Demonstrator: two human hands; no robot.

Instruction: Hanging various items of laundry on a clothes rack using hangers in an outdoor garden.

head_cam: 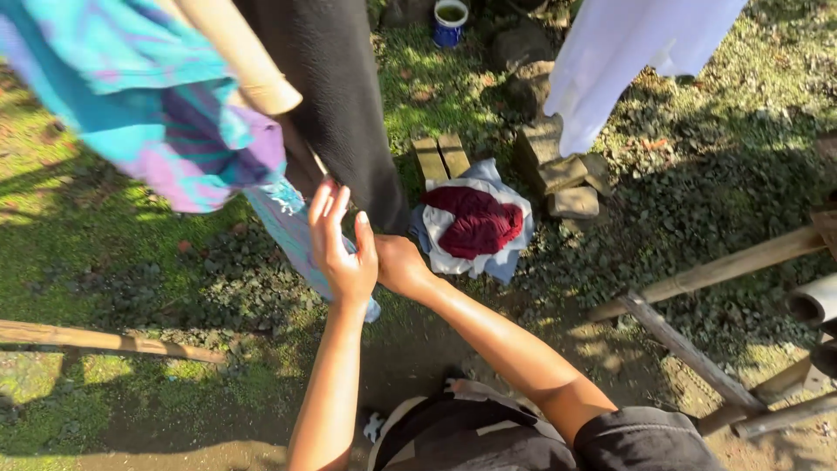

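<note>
Left hand (pixel 342 249) is raised with its fingers stretched upward and loosely spread, the palm resting flat against the hanging edge of a turquoise and purple patterned cloth (pixel 166 113); it presses the cloth rather than closing around it. Right hand (pixel 399 264) sits just beside the left, touching its wrist side, and its fingers reach behind the cloth's lower light-blue end, so whether they pinch the fabric cannot be told. That cloth hangs from above at the upper left of the view, draped next to a tan bamboo pole (pixel 244 61) and a dark grey garment (pixel 336 96) that drops down the middle of the view, directly behind both hands. On the ground beyond the hands, near the foot of the dark garment, lies a heap of laundry: a dark red cloth (pixel 475 222) bunched on top of white and pale blue fabric (pixel 440 240). Two small flat bricks (pixel 441 157) lie side by side just past the heap, and rough grey stones (pixel 558 170) sit to its right. A white garment (pixel 610 52) hangs at the upper right, well apart from the hands. A blue cup (pixel 450 19) stands on the grass at the top edge. Bamboo poles (pixel 706 272) cross the ground at the right edge, and another (pixel 105 340) lies along the left. Grass and low leafy plants cover the sunlit ground (pixel 113 262), with bare earth nearer the person's feet.
</note>
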